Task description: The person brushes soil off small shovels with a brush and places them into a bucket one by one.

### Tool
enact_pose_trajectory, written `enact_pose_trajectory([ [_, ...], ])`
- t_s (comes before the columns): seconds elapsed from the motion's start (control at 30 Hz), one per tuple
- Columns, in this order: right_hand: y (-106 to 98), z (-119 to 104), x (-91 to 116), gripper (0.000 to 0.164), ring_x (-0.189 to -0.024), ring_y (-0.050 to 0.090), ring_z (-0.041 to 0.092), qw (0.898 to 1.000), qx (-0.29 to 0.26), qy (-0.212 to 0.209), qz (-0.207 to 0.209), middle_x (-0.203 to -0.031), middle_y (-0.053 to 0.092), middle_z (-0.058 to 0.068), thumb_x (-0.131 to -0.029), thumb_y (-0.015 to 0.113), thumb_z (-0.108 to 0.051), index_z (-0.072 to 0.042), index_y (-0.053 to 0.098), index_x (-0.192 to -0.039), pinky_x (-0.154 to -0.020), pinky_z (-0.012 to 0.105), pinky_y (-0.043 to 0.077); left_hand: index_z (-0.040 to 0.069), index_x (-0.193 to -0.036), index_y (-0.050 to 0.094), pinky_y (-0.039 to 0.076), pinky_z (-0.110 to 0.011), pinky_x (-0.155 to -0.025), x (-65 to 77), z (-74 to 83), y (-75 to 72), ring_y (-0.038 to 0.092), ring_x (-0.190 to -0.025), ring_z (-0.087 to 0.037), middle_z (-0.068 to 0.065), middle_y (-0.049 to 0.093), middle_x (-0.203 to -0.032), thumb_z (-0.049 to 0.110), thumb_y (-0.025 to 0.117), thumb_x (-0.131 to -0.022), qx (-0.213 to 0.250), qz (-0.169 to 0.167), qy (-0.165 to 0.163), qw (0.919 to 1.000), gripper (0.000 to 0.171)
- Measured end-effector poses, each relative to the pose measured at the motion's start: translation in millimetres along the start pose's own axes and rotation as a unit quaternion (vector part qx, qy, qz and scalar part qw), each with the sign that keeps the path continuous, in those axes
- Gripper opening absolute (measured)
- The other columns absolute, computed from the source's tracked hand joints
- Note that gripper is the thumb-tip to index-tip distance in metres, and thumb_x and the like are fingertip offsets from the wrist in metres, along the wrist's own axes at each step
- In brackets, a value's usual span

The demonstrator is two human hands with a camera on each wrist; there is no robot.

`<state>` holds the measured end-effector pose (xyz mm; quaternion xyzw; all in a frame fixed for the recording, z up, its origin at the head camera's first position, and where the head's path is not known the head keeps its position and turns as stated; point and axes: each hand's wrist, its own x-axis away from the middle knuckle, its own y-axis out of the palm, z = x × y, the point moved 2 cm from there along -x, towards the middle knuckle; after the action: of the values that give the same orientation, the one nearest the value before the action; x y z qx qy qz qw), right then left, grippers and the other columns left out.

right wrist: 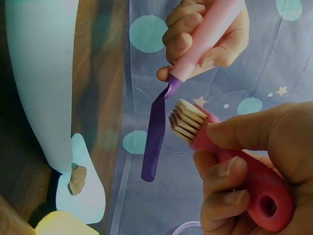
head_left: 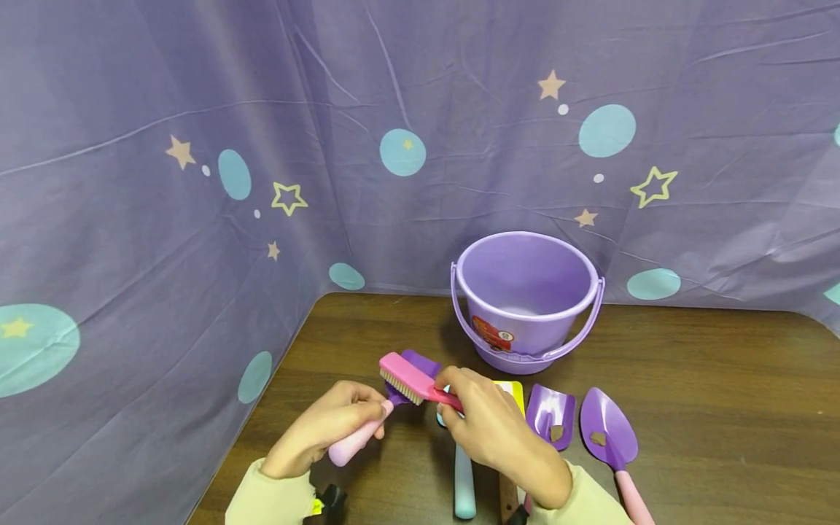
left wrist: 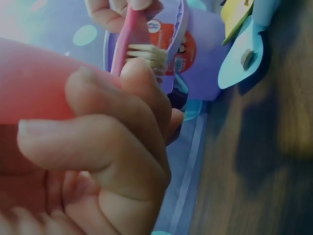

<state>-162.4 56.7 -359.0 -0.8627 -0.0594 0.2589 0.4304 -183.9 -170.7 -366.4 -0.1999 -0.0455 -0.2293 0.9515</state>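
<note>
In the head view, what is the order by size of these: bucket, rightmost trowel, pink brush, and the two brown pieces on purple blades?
1. Bucket
2. Rightmost trowel, reaching the frame's edge
3. Pink brush, partly covered by the right hand
4. Left brown piece, right brown piece: too alike to rank

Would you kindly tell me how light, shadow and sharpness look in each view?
Head view: fairly even light, with glare on the square purple shovel lying on the table; left wrist view: dim and hazy, the close left hand looking soft, dark shadows on the table; right wrist view: muted light, the brush reasonably clear.
</note>
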Motion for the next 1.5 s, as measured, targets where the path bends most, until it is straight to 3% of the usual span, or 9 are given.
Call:
enact_pose_trajectory([
  [0.4, 6.1, 1.1, -0.5, 0.023, -0.064, 0.043, 0.007, 0.999, -0.021, -0.008, -0.036, -0.074, 0.045, -0.011, -0.078, 0.07, -0.013, -0.022, 0.06, -0.098, -0.055, 0.024, 0.036, -0.002, -0.079, 0.064, 0.04, -0.022, -0.047, 2.5, 1.6, -3.4, 0.051, -0.052, -0.01, -0.005, 0.062, -0.063, 0.011, 0.057, -0.082, -0.014, -0.005, 0.001, 0.9999, 0.016],
  [0.63, 8.4, 8.4, 0.9, 0.024, -0.066, 0.043, 0.006, 0.999, -0.017, -0.027, -0.022, -0.077, 0.046, -0.011, -0.078, 0.07, -0.008, -0.02, 0.06, -0.096, -0.059, 0.024, 0.038, -0.004, -0.083, 0.065, 0.04, -0.022, -0.047, 3.5, -2.6, -1.5, 0.051, -0.053, -0.011, -0.004, 0.061, -0.063, 0.01, 0.055, -0.082, -0.013, -0.002, -0.002, 0.9999, 0.017],
  [0.9, 8.2, 20.3, -1.4, 0.025, -0.064, 0.042, 0.008, 1.0, -0.021, -0.008, -0.017, -0.074, 0.044, -0.01, -0.08, 0.069, -0.007, -0.019, 0.062, -0.1, -0.055, 0.024, 0.036, -0.003, -0.083, 0.065, 0.041, -0.022, -0.048, 4.7, -0.9, -1.4, 0.051, -0.054, -0.011, -0.004, 0.061, -0.062, 0.012, 0.057, -0.082, -0.019, -0.001, -0.002, 0.9998, 0.017],
  [1.17, 8.3, 27.0, -5.3, 0.025, -0.067, 0.045, 0.009, 0.999, -0.047, 0.0, -0.01, -0.08, 0.051, -0.008, -0.08, 0.071, -0.007, -0.018, 0.064, -0.101, -0.058, 0.024, 0.039, -0.001, -0.079, 0.065, 0.04, -0.022, -0.048, 4.1, 0.7, -1.5, 0.051, -0.053, -0.011, -0.004, 0.06, -0.062, 0.013, 0.057, -0.082, -0.025, -0.001, -0.004, 0.9997, 0.016],
  [1.33, 5.0, 25.6, -5.3, 0.026, -0.066, 0.046, 0.007, 0.997, -0.075, 0.02, -0.007, -0.083, 0.054, -0.012, -0.081, 0.07, -0.01, -0.023, 0.065, -0.103, -0.058, 0.023, 0.04, -0.002, -0.081, 0.065, 0.04, -0.022, -0.048, 2.3, -3.8, -1.3, 0.05, -0.053, -0.012, -0.004, 0.06, -0.061, 0.011, 0.055, -0.083, -0.027, 0.003, -0.007, 0.9996, 0.016],
  [1.5, -0.7, 14.1, -3.3, 0.025, -0.064, 0.047, 0.006, 0.992, -0.122, 0.016, -0.034, -0.085, 0.056, -0.011, -0.083, 0.066, -0.009, -0.022, 0.064, -0.104, -0.059, 0.024, 0.043, -0.002, -0.079, 0.065, 0.04, -0.023, -0.047, 2.1, -4.7, -0.8, 0.051, -0.053, -0.012, -0.004, 0.06, -0.061, 0.011, 0.055, -0.083, -0.032, 0.007, -0.005, 0.9995, 0.016],
])
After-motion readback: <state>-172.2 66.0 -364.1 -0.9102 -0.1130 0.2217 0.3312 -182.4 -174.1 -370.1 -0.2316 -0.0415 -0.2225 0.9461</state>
